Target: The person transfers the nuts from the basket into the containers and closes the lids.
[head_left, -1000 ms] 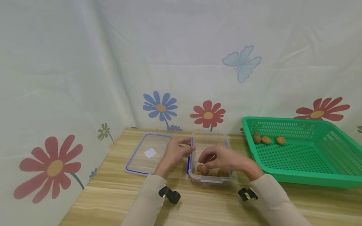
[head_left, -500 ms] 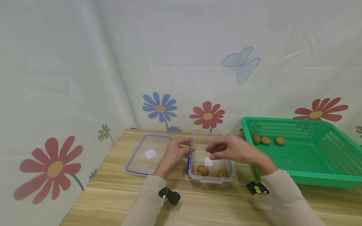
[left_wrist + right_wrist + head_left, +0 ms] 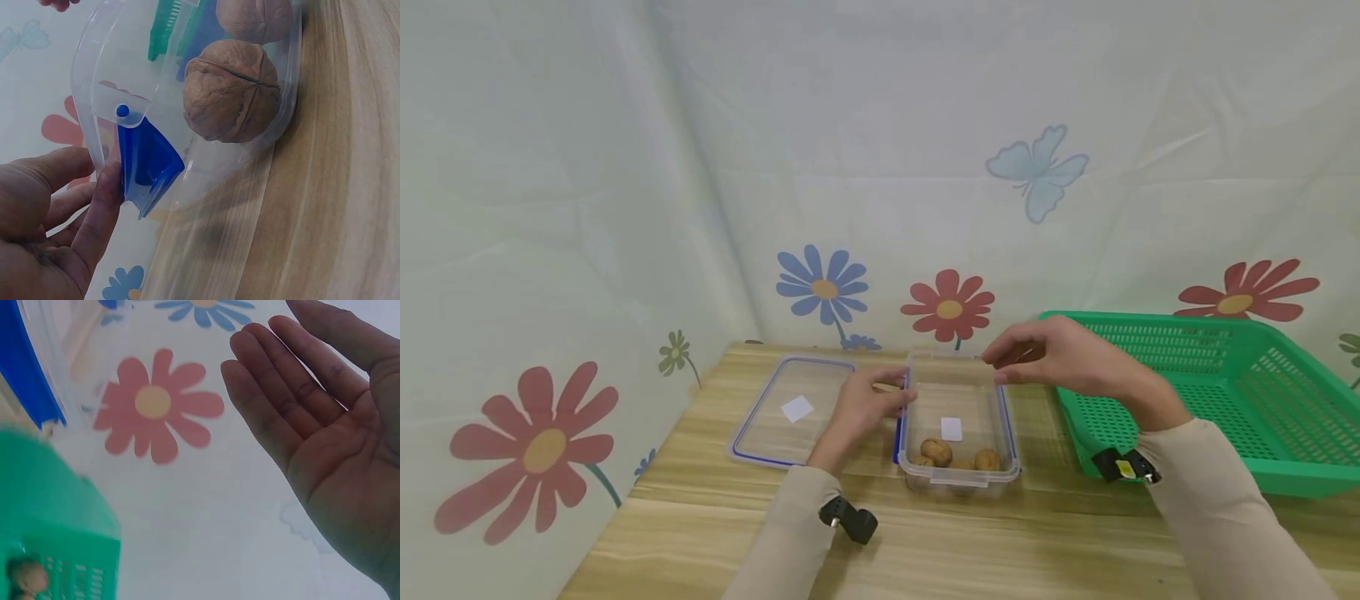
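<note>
A clear plastic food container (image 3: 961,478) stands upright on the table with several walnuts (image 3: 936,452) at its near end and a small white paper square (image 3: 951,429) on its bottom. My left hand (image 3: 865,404) rests its fingertips on the container's left side, beside a hanging blue latch (image 3: 147,162) in the left wrist view. My right hand (image 3: 1071,360) is raised past the container's far right corner, near the green basket (image 3: 1255,475). Nothing is in its palm, and its fingers extend loosely in the right wrist view. Walnuts (image 3: 30,576) in the basket show blurred there; the right hand hides them in the head view.
The container's clear lid (image 3: 775,454), edged by a blue seal, lies flat on the left with a white paper square (image 3: 797,408). A flower-print curtain (image 3: 865,167) hangs behind the wood-grain table (image 3: 917,550).
My right hand has let go of a walnut in the container, then risen and moved right toward the green basket. The left hand has stayed at the container's side.
</note>
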Tool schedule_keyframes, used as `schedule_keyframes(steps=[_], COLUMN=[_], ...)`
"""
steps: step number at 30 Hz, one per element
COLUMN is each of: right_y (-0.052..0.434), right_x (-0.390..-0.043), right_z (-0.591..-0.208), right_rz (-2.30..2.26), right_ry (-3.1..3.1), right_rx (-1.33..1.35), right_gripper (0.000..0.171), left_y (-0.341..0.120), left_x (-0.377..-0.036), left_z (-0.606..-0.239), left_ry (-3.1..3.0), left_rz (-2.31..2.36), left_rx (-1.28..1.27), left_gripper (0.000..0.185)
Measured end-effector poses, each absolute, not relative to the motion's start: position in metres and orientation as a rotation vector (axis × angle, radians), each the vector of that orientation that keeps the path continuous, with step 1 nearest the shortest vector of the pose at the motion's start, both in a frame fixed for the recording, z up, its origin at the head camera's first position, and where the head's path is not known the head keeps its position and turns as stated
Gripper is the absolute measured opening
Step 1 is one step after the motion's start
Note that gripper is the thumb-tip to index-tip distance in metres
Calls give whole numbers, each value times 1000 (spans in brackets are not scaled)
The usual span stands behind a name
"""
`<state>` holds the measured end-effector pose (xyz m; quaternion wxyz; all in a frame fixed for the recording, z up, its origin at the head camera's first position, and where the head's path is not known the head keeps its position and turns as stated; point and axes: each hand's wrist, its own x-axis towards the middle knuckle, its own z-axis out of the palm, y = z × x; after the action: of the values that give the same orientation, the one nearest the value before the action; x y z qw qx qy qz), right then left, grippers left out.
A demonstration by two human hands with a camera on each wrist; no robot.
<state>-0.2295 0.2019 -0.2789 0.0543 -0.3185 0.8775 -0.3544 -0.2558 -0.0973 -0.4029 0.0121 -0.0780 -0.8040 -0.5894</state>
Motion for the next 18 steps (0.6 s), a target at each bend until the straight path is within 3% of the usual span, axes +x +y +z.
schedule_keyframes(steps=[18], right_y=[265], right_x=[-254], right_z=[-253], right_rz=[-891], right_ry=[2884], right_rx=[-833], right_gripper=[31], left_y=[-97], left_x=[-258], left_z=[-403], left_ry=[-2528], left_rz=[-1813], left_rx=[-233], left_gripper=[45])
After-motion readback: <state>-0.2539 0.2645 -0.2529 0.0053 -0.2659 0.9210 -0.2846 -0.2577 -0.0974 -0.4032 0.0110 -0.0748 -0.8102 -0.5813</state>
